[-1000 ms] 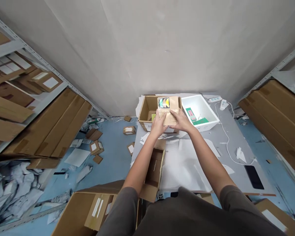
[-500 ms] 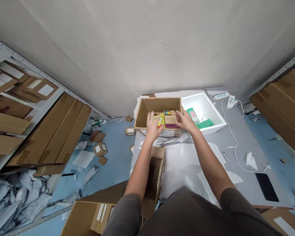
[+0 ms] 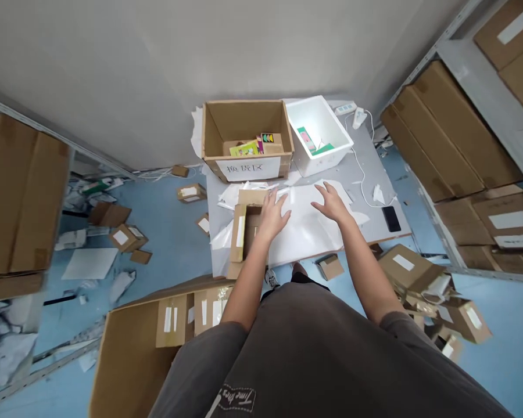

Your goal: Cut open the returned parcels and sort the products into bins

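Note:
My left hand (image 3: 272, 218) is open, fingers spread, over the right edge of a small open carton (image 3: 239, 233) at the table's left side; whether it touches the carton I cannot tell. My right hand (image 3: 330, 202) hovers open and empty above white paper (image 3: 290, 235) on the table. Behind both hands stands an open cardboard box (image 3: 246, 107) with a handwritten white label (image 3: 249, 168) on its front. Inside that box lie a brown box with a coloured pattern (image 3: 271, 143) and a yellow-green packet (image 3: 244, 150).
A white bin (image 3: 320, 161) with green-and-pink packs stands right of the labelled box. A power strip (image 3: 346, 108), cable and black phone (image 3: 391, 219) lie on the table's right. A large open carton (image 3: 131, 360) is at my lower left. Cartons lie on the floor both sides.
The brown box with the coloured pattern went from both hands into the labelled cardboard box. Both hands then let go and drew back toward me. The view tilted down and turned right.

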{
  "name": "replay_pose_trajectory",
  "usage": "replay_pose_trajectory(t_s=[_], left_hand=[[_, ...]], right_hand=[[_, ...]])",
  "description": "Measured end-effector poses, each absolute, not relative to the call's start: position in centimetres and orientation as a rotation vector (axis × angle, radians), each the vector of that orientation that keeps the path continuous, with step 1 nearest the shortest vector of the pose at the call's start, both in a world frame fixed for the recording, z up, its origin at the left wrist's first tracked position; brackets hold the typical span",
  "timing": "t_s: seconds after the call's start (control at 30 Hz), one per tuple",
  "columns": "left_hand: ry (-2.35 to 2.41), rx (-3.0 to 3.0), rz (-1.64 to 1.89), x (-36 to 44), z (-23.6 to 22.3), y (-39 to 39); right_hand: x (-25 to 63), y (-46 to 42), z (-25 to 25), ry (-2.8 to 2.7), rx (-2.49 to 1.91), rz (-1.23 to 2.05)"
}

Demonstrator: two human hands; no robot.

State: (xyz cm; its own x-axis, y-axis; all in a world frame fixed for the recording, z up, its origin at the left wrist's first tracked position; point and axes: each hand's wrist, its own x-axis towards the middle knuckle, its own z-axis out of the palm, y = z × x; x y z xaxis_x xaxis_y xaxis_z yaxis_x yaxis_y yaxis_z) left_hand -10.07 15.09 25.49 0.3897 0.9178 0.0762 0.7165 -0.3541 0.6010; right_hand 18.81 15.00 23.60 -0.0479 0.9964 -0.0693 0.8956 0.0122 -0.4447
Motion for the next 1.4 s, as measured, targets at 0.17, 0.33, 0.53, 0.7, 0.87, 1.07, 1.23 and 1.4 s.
replay_pose_trajectory(t_s=[0.17, 0.33, 0.53, 0.7, 0.87, 1.07, 1.23, 1.4], left_hand=[[1.416, 1.998, 0.124, -6.5, 19.4, 6.6], [1.599, 1.732, -0.214, -4.9, 11.1, 2.4], [1.919, 1.634, -0.257, -3.2, 3.2, -0.9], [1.927, 1.691, -0.177, -1.4, 1.3, -3.1], [1.905, 1.675, -0.044, -0.3, 3.6, -3.8], [1.898, 1.718, 0.359, -2.0, 11.0, -3.4], [1.732, 1.653, 0.847, -6.7, 18.6, -3.8], [1.582, 1.503, 1.241, -11.8, 25.5, -4.5]], right_hand=[[21.5, 6.3, 18.4, -2.048, -2.205, 0.637], [23.9, 1.5, 11.9, -1.996, -2.526, 0.741], [26.9, 0.1, 5.3, -1.838, -2.798, 0.706], [27.7, 0.3, 3.8, -1.855, -2.769, 0.804], [28.2, -0.3, 5.0, -1.929, -2.549, 0.858], [28.6, -0.4, 6.9, -1.79, -2.3, 0.85], [26.4, -0.8, 7.6, -1.751, -2.369, 1.181], [18.0, -1.8, 10.3, -2.041, -2.125, 1.258]])
